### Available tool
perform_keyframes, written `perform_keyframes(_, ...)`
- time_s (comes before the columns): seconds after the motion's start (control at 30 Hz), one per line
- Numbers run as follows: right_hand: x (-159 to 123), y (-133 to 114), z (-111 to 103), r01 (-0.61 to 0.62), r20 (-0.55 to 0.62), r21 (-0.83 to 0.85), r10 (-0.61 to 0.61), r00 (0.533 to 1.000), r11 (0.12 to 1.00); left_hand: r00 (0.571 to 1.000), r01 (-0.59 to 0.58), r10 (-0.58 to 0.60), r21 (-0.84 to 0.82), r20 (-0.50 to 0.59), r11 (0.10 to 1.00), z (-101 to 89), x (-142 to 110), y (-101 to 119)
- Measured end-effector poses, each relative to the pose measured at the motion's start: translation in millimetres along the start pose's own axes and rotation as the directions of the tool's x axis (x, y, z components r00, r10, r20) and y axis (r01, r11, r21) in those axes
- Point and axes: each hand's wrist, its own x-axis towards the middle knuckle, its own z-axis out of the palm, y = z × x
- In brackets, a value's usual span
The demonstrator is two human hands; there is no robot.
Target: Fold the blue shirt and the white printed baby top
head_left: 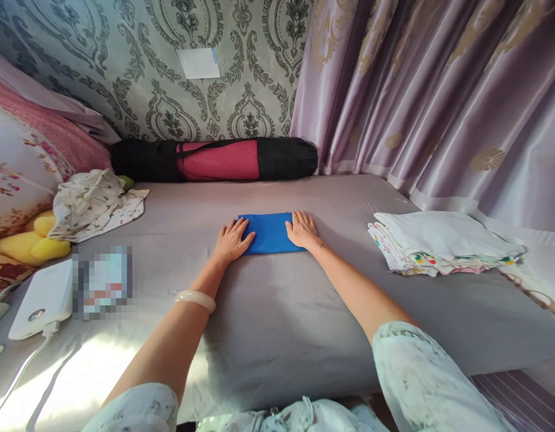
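A flat blue rectangle [269,233], which looks like folded cloth, lies on the grey bed sheet [277,312] in front of me. My left hand [234,240] rests flat over its left edge, fingers spread and thumb on the blue surface. On the opposite edge lies my right hand [302,229], palm down with its fingers stretched forward. Both hands press from above and neither grips anything. The parts of the blue piece under my palms are hidden.
To the right sits a stack of folded white cloths [443,240]. A black and pink rolled bag [218,159] lies along the wall. At left are a crumpled printed cloth [95,201], a yellow plush [32,243], a white power bank [45,297] with a cable, and a blurred-out object [105,282].
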Motion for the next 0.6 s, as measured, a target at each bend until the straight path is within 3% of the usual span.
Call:
perform_keyframes(0.17,-13,-9,-8,0.056,-0.052,-0.01,-0.056,0.997,0.998,0.998,0.019,-0.021,0.045,0.051,0.999,-11.3,2,11)
perform_keyframes(0.27,-30,-23,-5,0.195,-0.101,-0.05,-0.199,0.975,0.98,0.996,-0.065,0.07,0.115,-0.045,0.991,-9.9,-4,30)
perform_keyframes(0.37,-44,-33,3,0.288,-0.079,-0.064,-0.293,0.953,0.955,0.986,-0.157,0.165,0.159,-0.038,0.975,1.5,-13,47)
perform_keyframes(0.6,-50,-36,10,0.275,-0.033,-0.042,-0.276,0.961,0.961,0.99,-0.141,0.139,0.163,0.027,0.976,15.2,-19,52)
